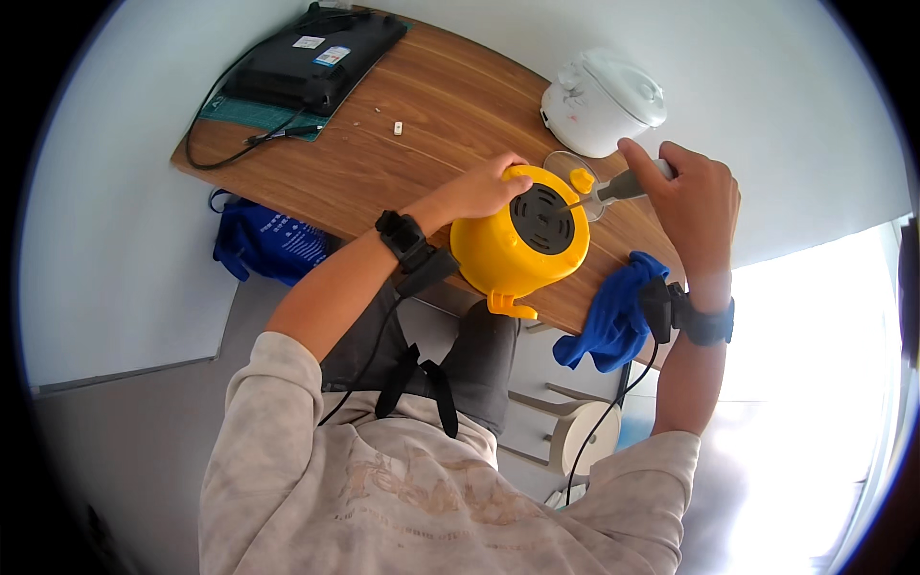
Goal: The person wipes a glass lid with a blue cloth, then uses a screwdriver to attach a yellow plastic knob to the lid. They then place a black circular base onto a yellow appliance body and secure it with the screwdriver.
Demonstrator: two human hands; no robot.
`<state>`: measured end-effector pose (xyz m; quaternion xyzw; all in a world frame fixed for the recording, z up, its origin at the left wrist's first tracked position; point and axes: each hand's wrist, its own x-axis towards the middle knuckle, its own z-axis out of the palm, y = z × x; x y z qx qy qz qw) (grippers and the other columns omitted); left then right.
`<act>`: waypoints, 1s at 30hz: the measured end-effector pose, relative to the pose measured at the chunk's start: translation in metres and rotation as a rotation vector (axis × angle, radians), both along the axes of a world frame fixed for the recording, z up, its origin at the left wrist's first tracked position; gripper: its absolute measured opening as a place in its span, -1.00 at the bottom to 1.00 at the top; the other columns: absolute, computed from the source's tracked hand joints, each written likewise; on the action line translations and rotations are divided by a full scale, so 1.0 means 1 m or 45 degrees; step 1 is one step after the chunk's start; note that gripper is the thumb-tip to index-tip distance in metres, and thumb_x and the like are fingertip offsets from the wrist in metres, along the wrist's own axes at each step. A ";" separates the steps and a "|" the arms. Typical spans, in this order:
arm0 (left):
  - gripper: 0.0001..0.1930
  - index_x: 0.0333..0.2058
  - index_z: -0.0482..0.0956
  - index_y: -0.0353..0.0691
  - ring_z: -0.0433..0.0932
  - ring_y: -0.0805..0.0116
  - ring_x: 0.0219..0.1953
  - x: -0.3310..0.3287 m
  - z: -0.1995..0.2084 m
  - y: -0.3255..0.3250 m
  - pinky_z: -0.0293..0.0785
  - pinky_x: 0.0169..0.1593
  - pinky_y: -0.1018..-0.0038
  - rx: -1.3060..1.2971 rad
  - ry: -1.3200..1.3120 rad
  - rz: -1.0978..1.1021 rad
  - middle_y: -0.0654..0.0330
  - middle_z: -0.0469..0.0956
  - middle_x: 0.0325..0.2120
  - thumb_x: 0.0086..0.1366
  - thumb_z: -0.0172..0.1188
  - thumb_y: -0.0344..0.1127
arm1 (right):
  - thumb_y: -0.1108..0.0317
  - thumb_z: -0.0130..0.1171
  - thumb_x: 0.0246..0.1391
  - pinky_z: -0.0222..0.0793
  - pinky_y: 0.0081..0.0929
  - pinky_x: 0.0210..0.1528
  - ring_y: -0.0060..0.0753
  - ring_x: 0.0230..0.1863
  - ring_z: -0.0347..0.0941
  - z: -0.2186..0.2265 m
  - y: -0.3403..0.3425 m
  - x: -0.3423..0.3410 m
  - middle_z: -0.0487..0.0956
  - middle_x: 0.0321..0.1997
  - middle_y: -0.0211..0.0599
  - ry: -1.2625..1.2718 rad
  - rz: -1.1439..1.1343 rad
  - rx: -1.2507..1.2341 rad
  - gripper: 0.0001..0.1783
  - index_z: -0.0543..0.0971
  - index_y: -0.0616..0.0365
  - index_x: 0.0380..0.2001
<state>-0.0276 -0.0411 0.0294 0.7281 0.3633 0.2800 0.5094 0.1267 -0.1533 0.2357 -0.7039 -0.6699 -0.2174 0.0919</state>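
A yellow electric pot is tipped at the front edge of the wooden table, its black slotted base facing up and away from me. My left hand grips the pot's upper left side, thumb near the base's rim. In my right hand is a grey-handled screwdriver, its thin shaft pointing left at the slotted base. Whether the tip sits in a screw is too small to tell. Behind the pot lies a clear lid with a yellow knob, partly covered by the screwdriver.
A white rice cooker stands at the back right. On the right edge hangs a blue cloth. At the far left a black appliance with a cable rests on a green mat. A small white piece lies mid-table. Below are a blue bag and stool.
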 end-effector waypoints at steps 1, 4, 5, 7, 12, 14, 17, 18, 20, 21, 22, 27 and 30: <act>-0.49 0.24 0.36 -0.23 0.55 0.14 0.09 -0.001 0.002 0.000 0.44 0.16 0.34 -0.016 0.019 0.006 -0.06 0.55 0.07 0.48 0.01 -0.03 | -0.18 0.26 0.12 0.29 -0.48 -0.54 -0.36 -0.66 0.40 -0.002 0.000 -0.001 0.46 -0.77 -0.38 -0.005 0.013 0.007 -0.40 0.55 0.15 -0.67; -0.44 0.25 0.34 -0.32 0.49 -0.02 0.18 -0.002 -0.001 0.001 0.38 0.23 0.25 -0.012 -0.041 -0.008 -0.20 0.49 0.14 0.45 0.03 -0.04 | -0.10 0.19 0.20 0.36 -0.42 -0.49 -0.26 -0.63 0.45 -0.013 0.000 -0.002 0.51 -0.70 -0.36 0.035 0.114 0.047 -0.51 0.59 0.13 -0.52; -0.44 0.25 0.34 -0.32 0.49 -0.02 0.18 -0.001 -0.001 0.001 0.38 0.23 0.25 -0.015 -0.051 -0.017 -0.19 0.49 0.14 0.45 0.03 -0.04 | -0.05 0.18 0.23 0.39 -0.38 -0.47 -0.24 -0.61 0.46 -0.017 0.001 -0.002 0.53 -0.65 -0.34 0.083 0.192 0.074 -0.56 0.59 0.12 -0.46; -0.44 0.25 0.34 -0.32 0.49 -0.01 0.18 -0.002 0.002 0.001 0.38 0.23 0.26 -0.016 -0.061 -0.043 -0.19 0.49 0.14 0.45 0.03 -0.04 | 0.03 0.18 0.24 0.44 -0.31 -0.42 -0.20 -0.56 0.50 -0.027 0.004 -0.001 0.57 -0.53 -0.29 0.220 0.357 0.124 -0.67 0.57 0.10 -0.33; -0.44 0.24 0.35 -0.33 0.49 0.01 0.18 0.001 -0.005 0.006 0.38 0.21 0.29 0.016 -0.094 -0.038 -0.17 0.49 0.13 0.44 0.04 -0.03 | 0.26 0.21 0.20 0.47 -0.22 -0.29 -0.13 -0.40 0.53 -0.036 0.005 -0.003 0.55 -0.24 -0.14 0.406 0.576 0.174 -0.77 0.46 0.13 -0.19; -0.44 0.24 0.35 -0.33 0.49 0.04 0.17 0.002 -0.007 0.008 0.38 0.21 0.30 0.016 -0.105 -0.044 -0.16 0.50 0.12 0.44 0.04 -0.03 | 0.34 0.16 0.19 0.45 -0.23 -0.26 -0.10 -0.37 0.52 -0.033 0.001 -0.001 0.53 -0.22 -0.12 0.447 0.583 0.067 -0.81 0.43 0.15 -0.19; -0.45 0.23 0.36 -0.33 0.50 0.15 0.13 0.000 -0.008 0.008 0.39 0.19 0.37 -0.004 -0.108 -0.033 -0.08 0.51 0.09 0.46 0.05 -0.03 | 0.42 0.08 0.18 0.43 -0.24 -0.23 -0.05 -0.35 0.50 -0.022 -0.005 0.005 0.53 -0.23 -0.09 0.475 0.646 -0.101 -0.86 0.40 0.17 -0.21; -0.46 0.22 0.36 -0.33 0.51 0.22 0.11 0.000 -0.009 0.008 0.40 0.18 0.41 -0.016 -0.116 -0.028 -0.03 0.52 0.07 0.47 0.05 -0.03 | 0.44 0.06 0.18 0.42 -0.24 -0.22 -0.03 -0.34 0.49 -0.020 -0.007 0.008 0.54 -0.25 -0.08 0.481 0.674 -0.158 -0.88 0.40 0.17 -0.22; -0.47 0.22 0.36 -0.33 0.51 0.30 0.09 0.000 -0.013 0.009 0.41 0.16 0.47 -0.031 -0.133 -0.020 0.04 0.53 0.05 0.48 0.06 -0.03 | 0.41 0.10 0.18 0.44 -0.27 -0.26 -0.02 -0.37 0.51 -0.020 -0.003 0.013 0.57 -0.31 -0.07 0.446 0.735 -0.190 -0.86 0.42 0.18 -0.22; -0.46 0.22 0.36 -0.33 0.51 0.31 0.08 0.001 -0.012 0.008 0.41 0.16 0.47 -0.033 -0.141 -0.026 0.04 0.53 0.05 0.47 0.06 -0.03 | 0.39 0.12 0.19 0.45 -0.29 -0.27 -0.02 -0.38 0.52 -0.020 0.000 0.017 0.58 -0.34 -0.06 0.429 0.759 -0.204 -0.85 0.43 0.18 -0.21; -0.46 0.22 0.36 -0.33 0.51 0.32 0.08 0.002 -0.010 0.007 0.41 0.16 0.48 -0.035 -0.149 -0.031 0.05 0.53 0.05 0.47 0.07 -0.03 | 0.35 0.12 0.20 0.47 -0.29 -0.29 -0.01 -0.39 0.53 -0.019 0.004 0.020 0.59 -0.36 -0.06 0.394 0.754 -0.179 -0.84 0.45 0.18 -0.22; -0.47 0.22 0.36 -0.31 0.50 0.33 0.08 0.001 -0.007 0.000 0.41 0.15 0.50 -0.130 -0.229 -0.076 0.07 0.53 0.04 0.47 0.09 -0.05 | 0.18 0.12 0.25 0.53 -0.29 -0.38 -0.01 -0.45 0.61 -0.021 0.010 0.015 0.62 -0.47 -0.06 0.100 0.423 0.044 -0.71 0.55 0.23 -0.29; -0.49 0.22 0.38 -0.29 0.50 0.36 0.07 0.000 -0.007 0.005 0.41 0.15 0.51 -0.069 -0.184 -0.056 0.10 0.54 0.03 0.46 0.10 -0.05 | 0.14 0.09 0.25 0.54 -0.19 -0.33 0.00 -0.36 0.61 -0.017 0.000 0.008 0.61 -0.38 -0.01 0.035 0.176 -0.027 -0.66 0.57 0.25 -0.34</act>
